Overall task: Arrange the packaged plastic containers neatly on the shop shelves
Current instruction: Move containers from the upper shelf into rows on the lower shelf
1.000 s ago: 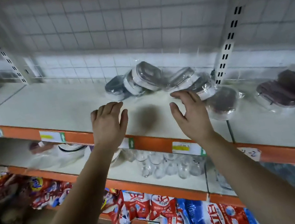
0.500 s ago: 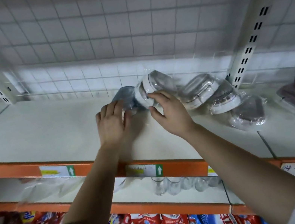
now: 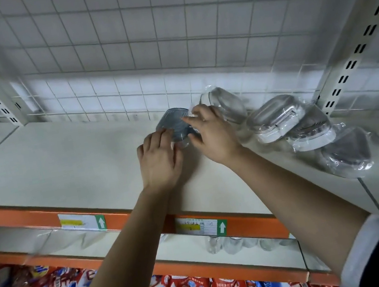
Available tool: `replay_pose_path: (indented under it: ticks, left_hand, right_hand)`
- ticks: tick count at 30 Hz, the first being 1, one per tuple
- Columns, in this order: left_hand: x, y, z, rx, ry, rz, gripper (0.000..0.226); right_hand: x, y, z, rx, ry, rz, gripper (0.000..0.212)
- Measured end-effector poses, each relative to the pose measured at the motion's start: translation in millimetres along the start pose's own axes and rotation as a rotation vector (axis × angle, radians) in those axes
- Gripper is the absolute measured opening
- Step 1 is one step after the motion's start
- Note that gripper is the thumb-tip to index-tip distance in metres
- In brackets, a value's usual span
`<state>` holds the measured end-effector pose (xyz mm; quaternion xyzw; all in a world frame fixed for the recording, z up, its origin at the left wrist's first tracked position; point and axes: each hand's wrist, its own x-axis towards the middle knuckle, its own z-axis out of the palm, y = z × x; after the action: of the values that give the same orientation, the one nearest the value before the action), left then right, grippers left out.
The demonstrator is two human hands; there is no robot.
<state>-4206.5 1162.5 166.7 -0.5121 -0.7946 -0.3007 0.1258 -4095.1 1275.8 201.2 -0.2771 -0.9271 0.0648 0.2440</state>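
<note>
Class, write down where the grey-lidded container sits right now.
In the head view the grey-lidded container lies on the upper shelf near its back grid, between the left hand and right hand, just left of a clear container.

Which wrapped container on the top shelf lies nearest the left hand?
The grey-lidded container at the row's left end; the left hand touches its near edge. The other containers lie further right, beyond the right hand.
</note>
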Motion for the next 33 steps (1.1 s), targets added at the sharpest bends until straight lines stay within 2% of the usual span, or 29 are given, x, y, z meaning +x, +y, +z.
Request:
replay_pose_path:
  ticks: [10,17,21,24,29,33]
  left_hand:
    - [1,-7,11,0.032,-0.092,0.012,0.050]
    - [0,-8,13,0.035,-0.153,0.009,0.053]
    - [-1,-5,11,0.046,-0.142,0.010,0.051]
    - [-2,-1,7,0.045,-0.095,0.000,0.049]
    - [-5,1,0,0.065,-0.044,-0.038,0.043]
    - [-8,2,-2,-0.017,-0.059,-0.073,0.045]
  right_hand:
    - [-18,13,-9,-0.012,0.133,0.057,0.020]
    - [-38,18,-22,0.145,0.214,0.105,0.027]
    - [-46,19,-31,0.143,0.270,0.139,0.032]
    - [-54,17,-35,0.102,0.231,0.140,0.023]
    - [-66,16,-39,0.030,0.162,0.150,0.035]
    - [-74,12,-40,0.085,0.201,0.095,0.029]
